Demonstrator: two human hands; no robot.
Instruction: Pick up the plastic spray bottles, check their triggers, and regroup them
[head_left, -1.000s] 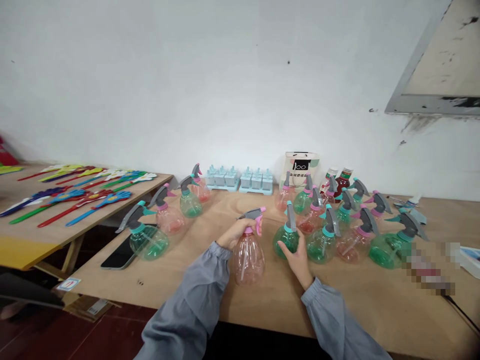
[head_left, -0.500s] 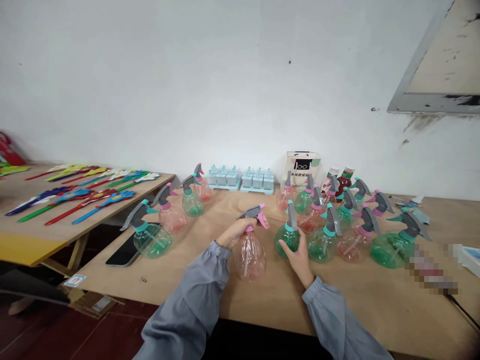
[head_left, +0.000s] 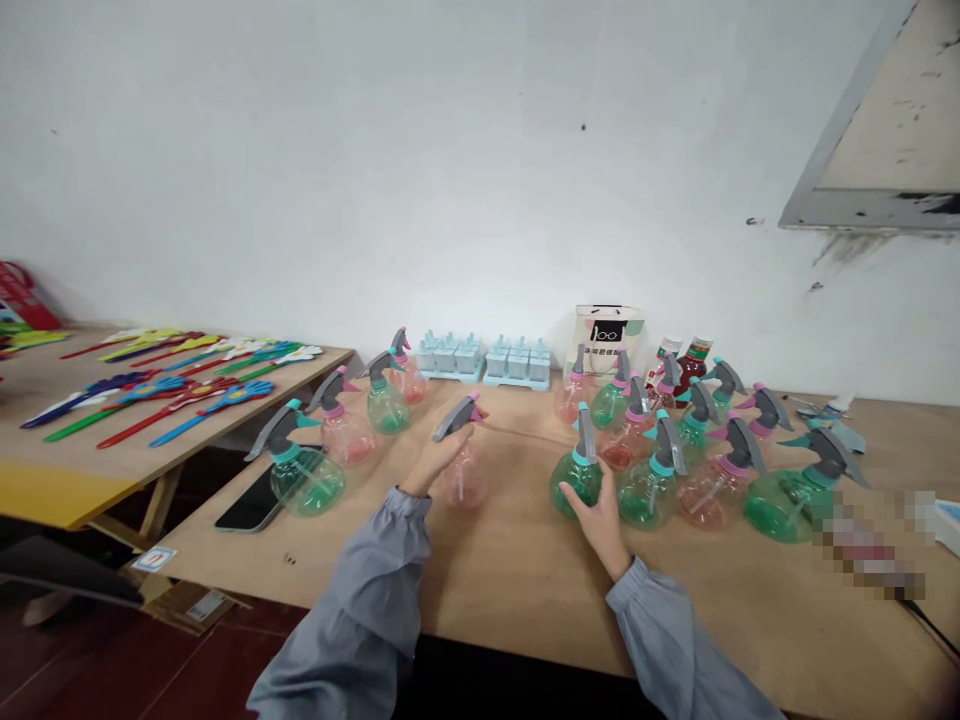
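My left hand point(head_left: 441, 456) is closed around the neck of a clear pink spray bottle point(head_left: 465, 482) with a grey and pink trigger head. Its body hangs below my fingers; whether its base touches the table, I cannot tell. On the right, my right hand point(head_left: 600, 512) grips the side of a green spray bottle point(head_left: 570, 480), thumb in front and fingers partly hidden behind it. That bottle stands upright on the table. Beside it are another green spray bottle point(head_left: 643, 495) and a pink one point(head_left: 709, 500), with several more behind.
At the left stand several spray bottles, the nearest a green one point(head_left: 307, 482) by a phone point(head_left: 251, 500). Light-blue popsicle molds point(head_left: 517, 362) and a paper bag point(head_left: 606, 345) line the wall. Colourful hand clappers point(head_left: 214, 400) lie on the neighbouring table point(head_left: 45, 490).
My left hand has carried the pink spray bottle leftward and farther back across the table. My right hand stays on the green bottle, nearly unmoved.
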